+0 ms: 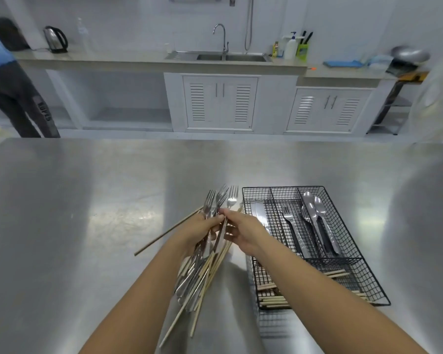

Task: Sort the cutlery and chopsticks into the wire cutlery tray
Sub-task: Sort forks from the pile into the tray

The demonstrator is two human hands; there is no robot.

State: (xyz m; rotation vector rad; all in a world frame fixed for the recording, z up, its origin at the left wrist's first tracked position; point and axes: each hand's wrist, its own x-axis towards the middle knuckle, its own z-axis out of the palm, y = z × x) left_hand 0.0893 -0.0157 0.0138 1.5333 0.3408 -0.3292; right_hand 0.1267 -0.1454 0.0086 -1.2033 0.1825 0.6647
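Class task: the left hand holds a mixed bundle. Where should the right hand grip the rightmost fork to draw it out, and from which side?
Probably pinch the rightmost fork at its neck just under the tines, from the right: that end stands clear above the bundle.

Over the steel tabletop (92,200) the left hand (202,229) grips a mixed bundle (205,261) of forks, other steel cutlery and wooden chopsticks, fork tines fanned toward twelve o'clock and one chopstick (169,231) sticking out toward eight o'clock. The right hand (243,232) reaches in from three o'clock, its fingers (224,212) pinching at a fork neck in the bundle. Just beside them at three o'clock sits the black wire cutlery tray (343,241): knives (257,213) in its left slot, a fork (292,223) in the middle, spoons (315,213) on the right, chopsticks (271,296) in the near compartment.
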